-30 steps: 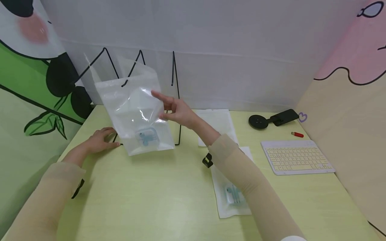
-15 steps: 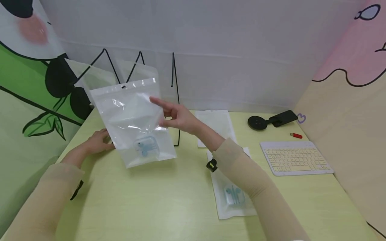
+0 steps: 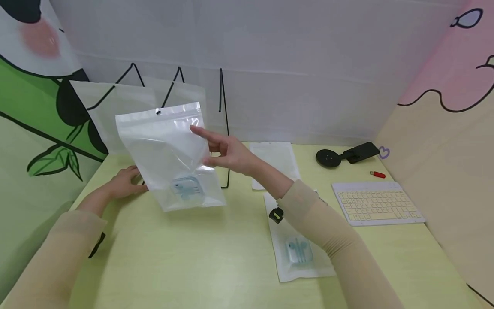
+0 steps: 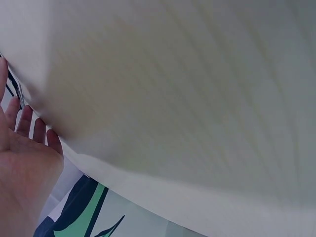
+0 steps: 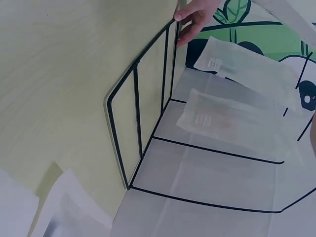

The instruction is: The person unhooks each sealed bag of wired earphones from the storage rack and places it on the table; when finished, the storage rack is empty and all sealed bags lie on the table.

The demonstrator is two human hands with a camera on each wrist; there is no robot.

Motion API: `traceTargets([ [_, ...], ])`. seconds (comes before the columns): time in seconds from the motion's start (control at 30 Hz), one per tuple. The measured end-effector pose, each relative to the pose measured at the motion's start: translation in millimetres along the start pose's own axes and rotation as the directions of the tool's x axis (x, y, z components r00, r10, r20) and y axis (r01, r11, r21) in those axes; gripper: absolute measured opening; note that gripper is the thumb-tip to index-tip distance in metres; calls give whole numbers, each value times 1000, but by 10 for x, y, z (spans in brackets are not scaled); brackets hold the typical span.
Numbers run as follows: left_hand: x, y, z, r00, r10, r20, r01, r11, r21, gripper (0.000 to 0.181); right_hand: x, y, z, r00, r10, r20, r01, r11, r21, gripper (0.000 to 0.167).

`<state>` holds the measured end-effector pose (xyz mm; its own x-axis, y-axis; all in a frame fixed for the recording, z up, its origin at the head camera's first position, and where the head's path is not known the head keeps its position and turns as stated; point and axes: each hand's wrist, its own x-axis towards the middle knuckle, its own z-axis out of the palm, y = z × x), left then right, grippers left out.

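Note:
A black wire rack (image 3: 227, 128) with three prongs stands at the back left. From its middle prong, near the tip, hangs a white zip bag (image 3: 154, 146) with earphones (image 3: 188, 188) inside. Against the bag's right side lies my right hand (image 3: 227, 150), index finger straight and thumb spread apart from it. Lower left, my left hand (image 3: 121, 184) holds the rack's base corner; in the right wrist view the base wire (image 5: 116, 128) runs to between the thumb and fingers of that left hand (image 5: 195, 19). Another pale bag (image 3: 123, 101) hangs on the left prong.
Two more white bags lie on the table (image 3: 185, 262): one bag (image 3: 270, 154) at the back, another bag (image 3: 285, 240) with earphones nearer. To the right are a keyboard (image 3: 378, 201), a black folding stand (image 3: 347, 155) and a red USB stick (image 3: 377, 174). Curtains close the back and sides.
The front bag has dropped a little and turned to face me. The left bag has swung into fuller view. My right hand has moved slightly down; the left hand stays at the rack's base.

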<state>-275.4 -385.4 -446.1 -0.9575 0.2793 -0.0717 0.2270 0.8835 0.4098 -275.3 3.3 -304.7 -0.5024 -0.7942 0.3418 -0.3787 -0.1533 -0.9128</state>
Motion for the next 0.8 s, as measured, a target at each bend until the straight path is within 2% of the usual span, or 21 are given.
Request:
traceTargets([
  [0.2,10,-1,-17,1000,21,-18,-20,1000,18,76,13,-46,46,999,-35,8,35,999,6,73],
  [0.3,2,18,-23,1000,20,-16,-19,1000,14,77,-25,-66,52,1000,-17,3,17,1000,1,73],
  [0.53,-12,41,-39,1000,-9,20,9,1000,7,79,-184,-102,20,1000,-19,2,19,996,-86,73],
  [0.8,-5,66,-32,1000,13,17,-13,1000,2,73,-463,-148,12,998,41,-48,-42,999,-11,74],
])
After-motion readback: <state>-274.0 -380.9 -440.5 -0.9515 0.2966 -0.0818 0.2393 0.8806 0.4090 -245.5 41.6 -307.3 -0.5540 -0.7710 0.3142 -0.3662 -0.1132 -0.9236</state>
